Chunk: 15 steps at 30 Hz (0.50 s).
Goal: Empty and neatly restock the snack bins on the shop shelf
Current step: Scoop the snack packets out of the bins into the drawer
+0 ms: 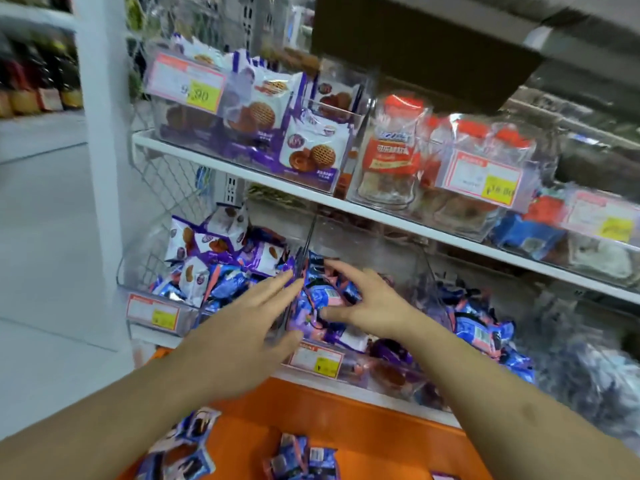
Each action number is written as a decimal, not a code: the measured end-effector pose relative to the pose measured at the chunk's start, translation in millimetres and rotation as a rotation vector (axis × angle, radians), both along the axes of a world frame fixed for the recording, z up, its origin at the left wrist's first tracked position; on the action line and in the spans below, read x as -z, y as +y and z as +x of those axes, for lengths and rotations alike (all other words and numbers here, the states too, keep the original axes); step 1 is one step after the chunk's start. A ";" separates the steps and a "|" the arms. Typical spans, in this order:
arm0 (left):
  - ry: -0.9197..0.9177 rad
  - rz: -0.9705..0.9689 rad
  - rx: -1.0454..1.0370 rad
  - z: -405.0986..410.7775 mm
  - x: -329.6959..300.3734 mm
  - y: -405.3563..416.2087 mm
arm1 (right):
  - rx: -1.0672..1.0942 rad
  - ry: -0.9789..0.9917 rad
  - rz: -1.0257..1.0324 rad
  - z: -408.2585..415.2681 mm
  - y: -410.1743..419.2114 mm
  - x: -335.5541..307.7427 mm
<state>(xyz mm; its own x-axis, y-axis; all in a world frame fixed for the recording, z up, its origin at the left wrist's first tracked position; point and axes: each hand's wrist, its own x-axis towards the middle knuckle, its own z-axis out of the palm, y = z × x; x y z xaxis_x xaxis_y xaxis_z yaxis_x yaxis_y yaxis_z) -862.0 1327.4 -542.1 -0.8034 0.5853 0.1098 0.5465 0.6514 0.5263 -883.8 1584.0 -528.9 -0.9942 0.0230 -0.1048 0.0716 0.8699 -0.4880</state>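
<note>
Left hand (pixel 242 327): fingers straight, extended against clear bin divider (pixel 300 271), gripping nothing. Right hand (pixel 367 299): fingers spread and curved over blue snack packets (pixel 325 296), packets directly under fingertips, thumb touching.

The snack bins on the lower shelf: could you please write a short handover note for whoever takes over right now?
Left hand: open, fingers straight, at the clear divider between two lower bins.
Right hand: fingers curled over the blue and pink packets in the middle bin; whether it grips one I cannot tell.
Left bin: full of mixed purple and white packets.
Done: some packets lie on the orange ledge below.
Left: finish emptying the middle bin, then restock neatly.
</note>
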 end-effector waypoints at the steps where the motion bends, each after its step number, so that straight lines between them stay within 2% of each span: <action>1: -0.004 -0.014 0.002 -1.5 3.5 0.2 | -0.031 -0.080 0.011 -13.8 -0.2 5.5; 3: -0.011 -0.008 0.006 -2.7 8.2 0.6 | -0.102 -0.194 0.112 -36.2 -1.6 20.4; 5: -0.008 -0.005 0.012 -3.8 9.4 1.2 | -0.127 -0.230 0.227 -50.6 -2.5 37.7; 7: -0.018 -0.004 0.008 -5.2 10.2 1.8 | -0.114 -0.176 0.272 -58.0 -1.7 48.8; 11: 0.002 0.052 -0.001 -6.3 18.6 0.6 | -0.050 0.053 0.331 -62.7 14.2 53.1; 15: -0.009 0.088 0.004 -7.2 25.1 -0.1 | -0.049 -0.024 0.287 -61.5 19.5 48.2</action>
